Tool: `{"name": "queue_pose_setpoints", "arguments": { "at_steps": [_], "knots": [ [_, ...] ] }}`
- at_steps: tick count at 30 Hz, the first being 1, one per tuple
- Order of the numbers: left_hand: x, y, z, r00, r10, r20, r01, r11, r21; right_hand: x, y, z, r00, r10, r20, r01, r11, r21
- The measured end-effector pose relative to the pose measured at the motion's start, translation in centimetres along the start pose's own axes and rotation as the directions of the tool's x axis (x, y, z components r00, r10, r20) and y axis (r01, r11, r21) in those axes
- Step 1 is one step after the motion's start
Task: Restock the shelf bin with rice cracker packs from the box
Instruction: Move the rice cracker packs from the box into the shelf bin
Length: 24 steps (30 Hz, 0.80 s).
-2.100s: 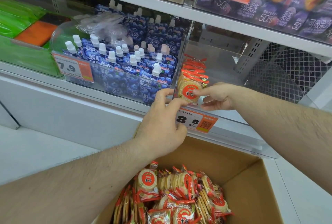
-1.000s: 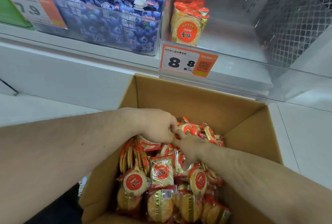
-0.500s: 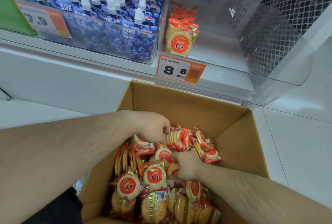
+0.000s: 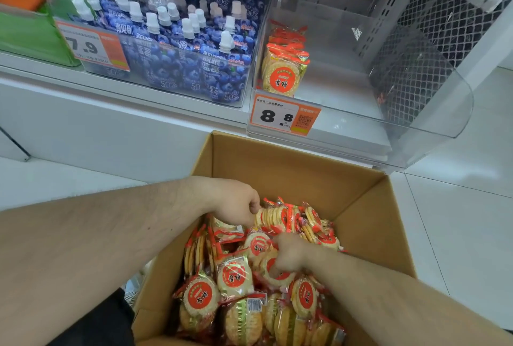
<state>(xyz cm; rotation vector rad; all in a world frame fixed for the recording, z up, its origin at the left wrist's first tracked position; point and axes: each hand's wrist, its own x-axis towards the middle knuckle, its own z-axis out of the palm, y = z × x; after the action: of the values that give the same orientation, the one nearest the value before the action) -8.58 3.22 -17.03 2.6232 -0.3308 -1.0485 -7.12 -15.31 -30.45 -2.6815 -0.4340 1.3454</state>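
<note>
A brown cardboard box (image 4: 291,168) on the floor holds several rice cracker packs (image 4: 234,276) with red round labels. Both my hands are inside it. My left hand (image 4: 236,204) grips one end of a row of packs (image 4: 277,216) standing on edge at the box's far side. My right hand (image 4: 288,255) curls down onto packs in the middle of the pile, its fingers hidden among them. Above the box, the clear plastic shelf bin (image 4: 433,112) holds one short row of rice cracker packs (image 4: 281,73) against its left wall.
An orange 8.8 price tag (image 4: 284,116) hangs on the bin's front. To its left stands a bin of blue spouted pouches (image 4: 177,48) with a 7.9 tag (image 4: 91,45). A green bin (image 4: 25,34) sits far left. White tiled floor (image 4: 458,206) lies right of the box.
Both hands came down from the shelf bin into the box. Since half a second ago they have barely shifted on the packs; the view has tilted slightly.
</note>
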Motion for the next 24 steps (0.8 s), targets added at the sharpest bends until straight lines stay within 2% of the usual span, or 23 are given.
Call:
{"name": "queue_pose_setpoints", "arguments": {
  "at_steps": [3, 5, 6, 9, 11, 15, 17, 19, 21, 24],
  "knots": [
    [-0.5, -0.2, -0.7, 1.0, -0.006, -0.024, 0.004, 0.997, -0.072, -3.6, -1.1, -5.5, 0.991, -0.117, -0.061, 0.119, 0.993, 0.019],
    [-0.9, 0.1, -1.3, 0.999, -0.012, -0.037, 0.002, 0.967, -0.254, -6.9, -1.7, -8.8, 0.974, -0.188, -0.127, 0.208, 0.962, 0.174],
    [-0.9, 0.4, -1.5, 0.999, -0.001, -0.04, -0.015, 0.921, -0.388, -8.5, -1.8, -10.2, 0.964, -0.216, -0.157, 0.253, 0.925, 0.283],
    [-1.7, 1.9, -2.1, 0.994, 0.108, 0.036, -0.042, 0.638, -0.769, -12.7, -1.6, -12.9, 0.92, -0.296, -0.257, 0.39, 0.76, 0.52],
    [-2.2, 2.7, -2.4, 0.982, 0.186, 0.027, -0.063, 0.462, -0.885, -14.5, -1.5, -13.8, 0.881, -0.314, -0.353, 0.469, 0.669, 0.577],
    [-3.1, 4.4, -2.9, 0.966, 0.135, -0.221, -0.247, 0.232, -0.941, -16.3, -1.7, -14.0, 0.794, -0.239, -0.559, 0.607, 0.38, 0.698],
    [-3.2, 4.7, -3.0, 0.945, 0.089, -0.315, -0.324, 0.116, -0.939, -16.9, -1.8, -14.2, 0.754, -0.127, -0.645, 0.654, 0.24, 0.717],
    [-3.4, 4.7, -3.3, 0.924, 0.03, -0.38, -0.381, 0.018, -0.924, -17.6, -1.7, -14.4, 0.747, 0.018, -0.664, 0.654, 0.159, 0.74],
    [-3.5, 4.6, -3.6, 0.904, -0.004, -0.428, -0.428, -0.037, -0.903, -18.0, -1.8, -14.2, 0.769, 0.051, -0.637, 0.62, 0.181, 0.763],
    [-3.6, 4.6, -4.0, 0.892, -0.028, -0.451, -0.452, -0.073, -0.889, -17.5, -2.4, -13.2, 0.773, 0.005, -0.634, 0.606, 0.287, 0.742]
  ]
}}
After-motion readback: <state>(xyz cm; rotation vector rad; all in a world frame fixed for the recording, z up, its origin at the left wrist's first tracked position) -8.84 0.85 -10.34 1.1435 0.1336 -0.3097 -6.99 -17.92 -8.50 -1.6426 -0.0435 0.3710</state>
